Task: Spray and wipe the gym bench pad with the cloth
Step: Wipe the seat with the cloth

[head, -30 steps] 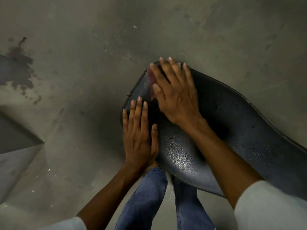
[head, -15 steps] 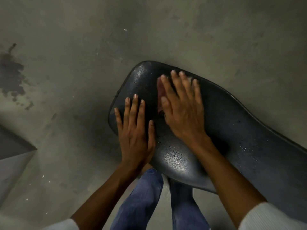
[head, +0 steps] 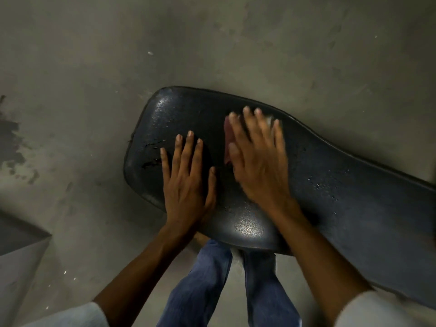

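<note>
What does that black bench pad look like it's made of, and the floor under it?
The bench pad looks like black vinyl or faux leather: a pebbled grain, a glossy highlight near its front edge, and droplets beading on it. The floor looks like bare concrete: matte grey, mottled, with dark stains at the left.

Cloth (head: 227, 140), seemingly under right hand (head: 258, 166), on pad (head: 354, 208)
</note>
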Motion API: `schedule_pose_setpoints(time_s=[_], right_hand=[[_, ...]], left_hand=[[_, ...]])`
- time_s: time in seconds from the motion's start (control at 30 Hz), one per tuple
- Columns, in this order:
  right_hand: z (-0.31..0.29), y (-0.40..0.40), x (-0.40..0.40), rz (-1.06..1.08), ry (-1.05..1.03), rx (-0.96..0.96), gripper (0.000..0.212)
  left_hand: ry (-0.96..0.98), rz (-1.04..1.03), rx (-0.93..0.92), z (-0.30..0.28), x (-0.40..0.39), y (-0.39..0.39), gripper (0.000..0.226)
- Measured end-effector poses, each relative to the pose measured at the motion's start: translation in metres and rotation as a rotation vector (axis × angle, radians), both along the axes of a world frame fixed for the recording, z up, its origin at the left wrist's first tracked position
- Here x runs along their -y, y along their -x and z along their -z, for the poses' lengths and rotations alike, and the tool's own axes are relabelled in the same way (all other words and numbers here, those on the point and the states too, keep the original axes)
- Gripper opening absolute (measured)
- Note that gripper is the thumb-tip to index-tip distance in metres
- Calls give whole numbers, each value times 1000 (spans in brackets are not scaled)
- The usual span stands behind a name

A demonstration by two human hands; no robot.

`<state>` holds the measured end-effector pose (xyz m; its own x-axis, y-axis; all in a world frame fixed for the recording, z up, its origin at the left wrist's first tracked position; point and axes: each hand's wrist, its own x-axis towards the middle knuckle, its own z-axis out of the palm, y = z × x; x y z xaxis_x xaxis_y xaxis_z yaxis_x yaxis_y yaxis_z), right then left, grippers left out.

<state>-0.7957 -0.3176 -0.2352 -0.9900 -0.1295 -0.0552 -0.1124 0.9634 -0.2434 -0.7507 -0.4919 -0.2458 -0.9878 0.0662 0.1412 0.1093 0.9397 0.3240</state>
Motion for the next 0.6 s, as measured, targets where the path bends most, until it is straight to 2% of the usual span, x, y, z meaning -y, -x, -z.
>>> schedule_pose_setpoints(time_s=[0.1,0.2,0.27,0.4,0.53,0.6], right_hand=[[-1,5,-38,197,-19,29,61],[-6,-40,-67,384,-39,51,61],[-9,-78,-64,421,-48,79,62],[-5,-97,-31,260,-64,94,62],[0,-47,-34,79,22,9,59],[0,-25,-54,96,30,4,59]], left_hand=[[-18,10,-3,-4,-7,-1,61],[-53,57,-8,-10,-23,-5,63],[-63,93,8,-10,-36,-9,64],[36,118,58,-1,-46,-18,66],[45,122,43,1,-43,-17,65],[34,125,33,-1,-47,-17,66]])
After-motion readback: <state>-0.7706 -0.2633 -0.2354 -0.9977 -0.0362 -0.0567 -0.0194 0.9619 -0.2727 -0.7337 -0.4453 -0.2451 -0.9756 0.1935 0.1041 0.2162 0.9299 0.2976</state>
